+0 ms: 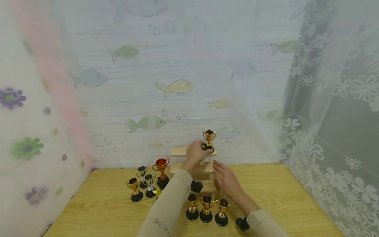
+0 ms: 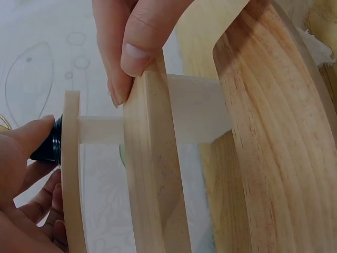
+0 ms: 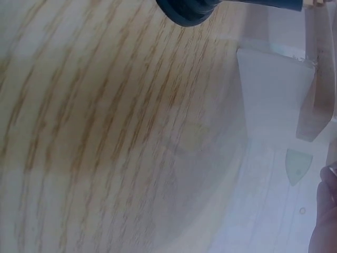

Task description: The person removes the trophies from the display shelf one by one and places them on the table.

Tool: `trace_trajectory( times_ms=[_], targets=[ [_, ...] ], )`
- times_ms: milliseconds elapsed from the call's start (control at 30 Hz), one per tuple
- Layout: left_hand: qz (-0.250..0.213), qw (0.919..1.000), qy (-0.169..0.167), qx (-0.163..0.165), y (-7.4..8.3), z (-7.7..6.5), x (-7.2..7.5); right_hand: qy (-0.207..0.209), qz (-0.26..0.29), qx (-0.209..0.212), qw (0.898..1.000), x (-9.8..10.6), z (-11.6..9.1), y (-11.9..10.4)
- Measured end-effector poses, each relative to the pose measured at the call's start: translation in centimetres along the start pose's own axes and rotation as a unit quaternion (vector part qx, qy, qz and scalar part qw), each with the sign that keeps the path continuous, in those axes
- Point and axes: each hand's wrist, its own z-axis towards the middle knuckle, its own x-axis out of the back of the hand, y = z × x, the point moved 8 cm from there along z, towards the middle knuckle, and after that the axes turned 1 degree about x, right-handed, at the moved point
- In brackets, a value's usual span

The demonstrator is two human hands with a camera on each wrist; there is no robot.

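My left hand (image 1: 197, 151) holds a small gold trophy (image 1: 209, 136) by its black base at the right end of the top board (image 1: 179, 151) of a tiered wooden stand. In the left wrist view, the thumb and fingers of that hand lie round the black base (image 2: 48, 145), right against the board. My right hand (image 1: 226, 179) pinches the end of the board one step lower (image 2: 150, 158), thumb on one face and fingers on the other. Most of the stand's left part is hidden behind my left forearm.
Three gold trophies (image 1: 206, 209) stand in front of the stand on the wooden table (image 1: 100, 204). Left of it are a bronze-coloured trophy (image 1: 161, 165), two silver trophies (image 1: 149, 181) and another gold trophy (image 1: 134, 186). A fish-patterned curtain (image 1: 142, 98) hangs behind.
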Motion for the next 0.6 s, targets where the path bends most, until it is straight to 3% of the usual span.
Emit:
trace_trajectory(
  times_ms=[600],
  targets=[
    [-0.022, 0.9996, 0.019, 0.000, 0.00, -0.16, 0.55, -0.002, -0.006, -0.004, 1.000, 0.10, -0.02, -0.19]
  ],
)
